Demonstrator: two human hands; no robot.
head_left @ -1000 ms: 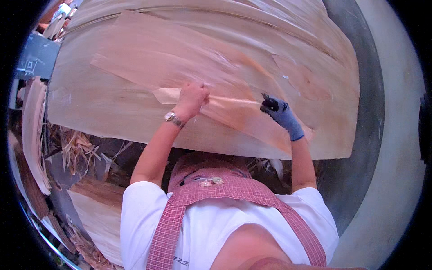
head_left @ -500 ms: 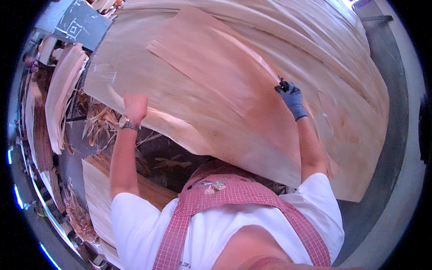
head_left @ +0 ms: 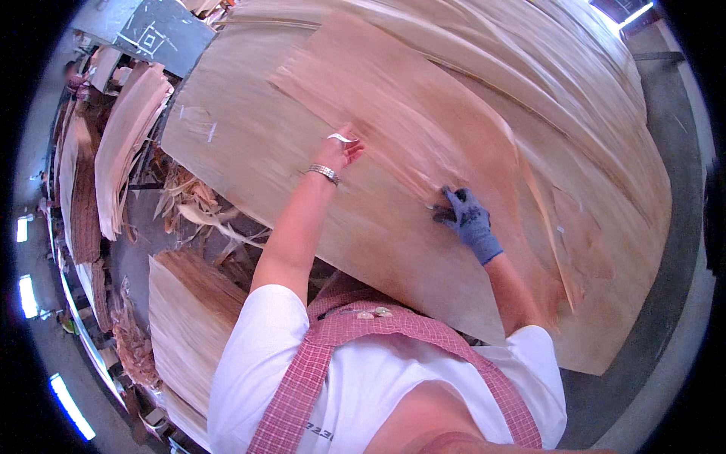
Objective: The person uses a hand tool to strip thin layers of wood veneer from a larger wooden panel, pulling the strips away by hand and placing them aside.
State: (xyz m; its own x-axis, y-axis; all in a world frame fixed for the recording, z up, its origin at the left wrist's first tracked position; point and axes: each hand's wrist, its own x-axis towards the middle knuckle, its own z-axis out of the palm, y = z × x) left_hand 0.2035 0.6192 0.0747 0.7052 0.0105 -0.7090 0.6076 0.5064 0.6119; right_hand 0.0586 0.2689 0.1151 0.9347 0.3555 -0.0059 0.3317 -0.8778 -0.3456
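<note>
A large pinkish wood veneer sheet (head_left: 423, 113) lies on a broader pale veneer sheet (head_left: 249, 144). Above the pale sheet, close to the pinkish sheet's near edge, is my bare left hand (head_left: 344, 150), wearing a metal-banded watch. A small white strip (head_left: 342, 138) shows at its bent fingers. My right hand (head_left: 465, 217), in a blue glove with dark fingertips, rests at the lower part of that same edge. Its fingers are curled together, and whatever they hold is hidden. A narrow raised veneer edge (head_left: 541, 200) runs to the right of this hand.
Stacked veneer pieces (head_left: 128, 144) stand at the left, with torn veneer scraps (head_left: 189, 197) beside them. Nearer to me lies another veneer stack (head_left: 189, 303). A grey-blue box-like object (head_left: 162, 34) sits at the far left. Rippled veneer (head_left: 522, 45) covers the far side.
My left hand has moved right, away from the near edge, and a pale strip now lies among the scraps. My right hand has come left and nearer; its black-handled tool no longer shows.
</note>
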